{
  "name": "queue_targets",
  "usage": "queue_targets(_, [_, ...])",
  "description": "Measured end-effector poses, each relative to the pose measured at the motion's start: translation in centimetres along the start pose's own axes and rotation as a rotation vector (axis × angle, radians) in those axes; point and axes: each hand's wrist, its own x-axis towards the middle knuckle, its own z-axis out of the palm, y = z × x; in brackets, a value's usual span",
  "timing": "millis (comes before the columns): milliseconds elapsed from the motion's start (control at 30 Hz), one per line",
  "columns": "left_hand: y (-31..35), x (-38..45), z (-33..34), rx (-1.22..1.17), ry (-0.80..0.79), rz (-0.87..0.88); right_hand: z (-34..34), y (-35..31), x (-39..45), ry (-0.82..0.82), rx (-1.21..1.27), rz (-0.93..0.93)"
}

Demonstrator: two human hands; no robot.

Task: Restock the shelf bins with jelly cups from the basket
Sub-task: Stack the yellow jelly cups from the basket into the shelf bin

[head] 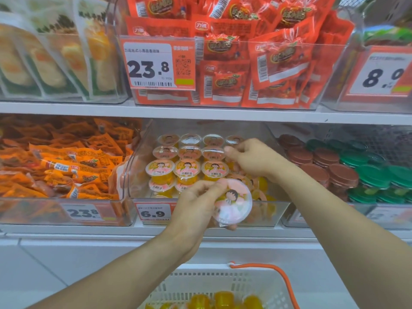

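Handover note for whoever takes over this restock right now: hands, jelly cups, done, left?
Left hand grips a jelly cup in front of the 6.9 bin, not yet placed.
Right hand reaches into the bin's right side, fingers curled on a stocked cup.
Done: rows of cups fill the bin's left and middle.
Left: place the held cup, then empty the basket, where yellow cups remain.

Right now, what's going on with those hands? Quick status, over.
Left hand grips a jelly cup. Right hand reaches into the clear bin. Basket below, way clear.
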Motion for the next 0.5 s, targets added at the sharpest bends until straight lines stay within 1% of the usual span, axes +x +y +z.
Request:
queue_targets(67, [0.1, 0.1, 0.0, 0.001, 0.097, 0.036, -0.2, -1.2, -1.5, -0.236, 0.127, -0.003])
queue_targets(133, [0.4, 0.1, 0.0, -0.044, 0.207, 0.052, -0.4, -1.7, -2.6, -0.416, 0.19, -0.022])
queue_targets(200, [0.7, 0.1, 0.0, -0.084, 0.292, 0.073, -0.6, -2.1, -3.4, -0.577, 0.237, -0.043])
queue_targets(267, [0.7, 0.1, 0.0, -0.089, 0.335, 0.085, -0.6, -2.3, -4.1, -0.673, 0.27, -0.096])
queue_targets(333, [0.9, -0.1, -0.1, -0.079, 0.349, 0.097, -0.5, -2.2, -4.3, -0.673, 0.314, -0.14])
queue_targets(367, [1.1, -0.2, -0.1, -0.076, 0.342, 0.102, -0.6, -2.0, -4.3, -0.643, 0.339, -0.135])
queue_targets(433, [1.4, -0.1, -0.4, -0.006, 0.28, 0.134, -0.5, -1.4, -3.9, -0.529, 0.386, -0.093])
queue_targets(500, [1.5, 0.1, -1.0, 0.26, 0.227, 0.197, -0.2, -0.8, -3.3, -0.375, 0.442, -0.032])
